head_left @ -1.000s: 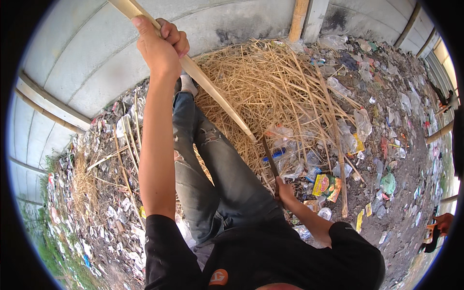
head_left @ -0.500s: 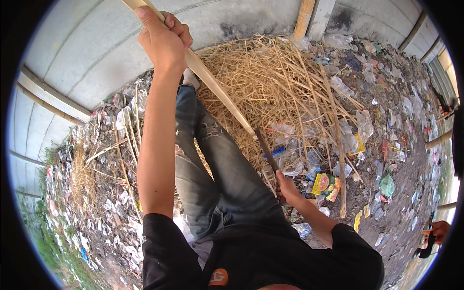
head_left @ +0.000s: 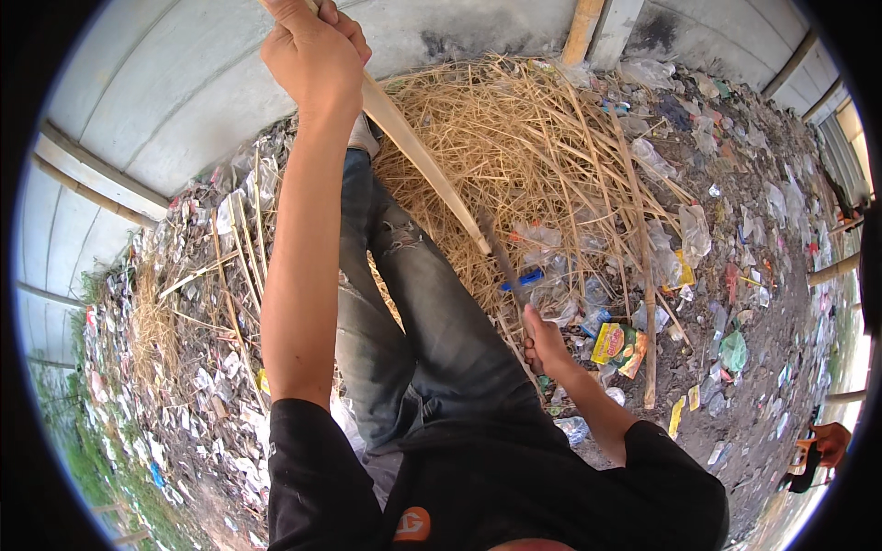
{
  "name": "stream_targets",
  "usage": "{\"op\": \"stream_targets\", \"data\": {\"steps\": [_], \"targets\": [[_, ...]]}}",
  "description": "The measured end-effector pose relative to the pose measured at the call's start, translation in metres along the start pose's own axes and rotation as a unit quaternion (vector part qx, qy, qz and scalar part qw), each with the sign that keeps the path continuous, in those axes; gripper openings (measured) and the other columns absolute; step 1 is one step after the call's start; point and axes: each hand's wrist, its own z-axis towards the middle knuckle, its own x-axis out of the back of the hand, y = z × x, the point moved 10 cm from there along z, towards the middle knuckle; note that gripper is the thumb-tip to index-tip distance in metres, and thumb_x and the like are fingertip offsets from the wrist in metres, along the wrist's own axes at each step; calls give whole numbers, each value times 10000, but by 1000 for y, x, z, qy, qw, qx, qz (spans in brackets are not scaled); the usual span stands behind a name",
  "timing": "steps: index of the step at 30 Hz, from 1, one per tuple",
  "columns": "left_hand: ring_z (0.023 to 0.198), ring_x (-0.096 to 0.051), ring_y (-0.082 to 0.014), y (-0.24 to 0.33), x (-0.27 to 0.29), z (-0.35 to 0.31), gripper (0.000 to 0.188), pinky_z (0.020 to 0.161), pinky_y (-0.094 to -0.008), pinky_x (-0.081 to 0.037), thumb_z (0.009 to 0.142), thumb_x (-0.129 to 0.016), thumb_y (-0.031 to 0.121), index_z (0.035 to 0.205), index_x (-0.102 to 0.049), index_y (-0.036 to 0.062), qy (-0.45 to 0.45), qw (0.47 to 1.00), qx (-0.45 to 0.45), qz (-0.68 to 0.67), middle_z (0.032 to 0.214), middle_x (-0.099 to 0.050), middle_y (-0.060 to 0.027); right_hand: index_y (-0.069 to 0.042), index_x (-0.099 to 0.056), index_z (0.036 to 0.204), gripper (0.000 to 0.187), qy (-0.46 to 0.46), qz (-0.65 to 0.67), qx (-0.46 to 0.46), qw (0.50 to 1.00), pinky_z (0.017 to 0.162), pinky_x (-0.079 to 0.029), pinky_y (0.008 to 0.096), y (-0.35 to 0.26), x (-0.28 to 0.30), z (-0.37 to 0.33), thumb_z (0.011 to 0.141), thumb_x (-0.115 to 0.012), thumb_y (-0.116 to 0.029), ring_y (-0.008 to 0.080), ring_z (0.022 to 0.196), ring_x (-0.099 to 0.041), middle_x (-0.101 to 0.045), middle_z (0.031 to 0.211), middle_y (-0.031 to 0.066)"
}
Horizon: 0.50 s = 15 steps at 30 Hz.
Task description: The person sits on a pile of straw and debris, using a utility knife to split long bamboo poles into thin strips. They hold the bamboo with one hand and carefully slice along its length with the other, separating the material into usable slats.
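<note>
My left hand (head_left: 317, 64) is raised at the upper left, its fingers wrapped round a long pale bamboo strip (head_left: 415, 156). The strip slants down to the right, its lower end over the heap of shavings. My right hand (head_left: 548, 347) grips a long, dark-bladed knife (head_left: 507, 268). Its blade points up and slightly left, crossing beside the strip's lower end; motion smears the blade near its tip. I cannot tell whether blade and strip touch. The knife's handle is mostly hidden in my fist.
A heap of straw-like bamboo shavings (head_left: 496, 119) lies beyond my legs (head_left: 413, 303), against a grey wall (head_left: 230, 83). A bamboo pole (head_left: 649, 321) and plastic litter lie to the right, with a yellow-green packet (head_left: 620, 349). Several split strips (head_left: 246, 241) lie left. An orange-handled saw (head_left: 820, 444) is at far right.
The knife's blade has moved upward along the strip's lower end, and it is more blurred. My left hand has risen slightly, still holding the strip.
</note>
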Motion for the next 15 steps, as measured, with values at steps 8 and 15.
{"op": "stream_targets", "data": {"steps": [8, 15], "targets": [[464, -359, -123, -4, 14, 3, 686, 428, -287, -282, 1028, -339, 664, 761, -426, 39, 27, 1000, 10, 12, 579, -372, -26, -77, -475, 814, 620, 48, 149, 237, 959, 450, -389, 306, -245, 2, 1, 1003, -429, -666, 125, 431, -403, -417, 587, 9], [463, -341, -124, -10, 3, 0, 696, 429, -291, -277, 1021, -342, 678, 755, -419, 40, -1, 1000, 27, -3, 586, -359, -22, -83, -474, 757, 570, -30, -43, -23, 998, 404, -385, 285, 0, 5, -7, 1020, -485, -589, 117, 422, -440, -472, 575, 20]]}}
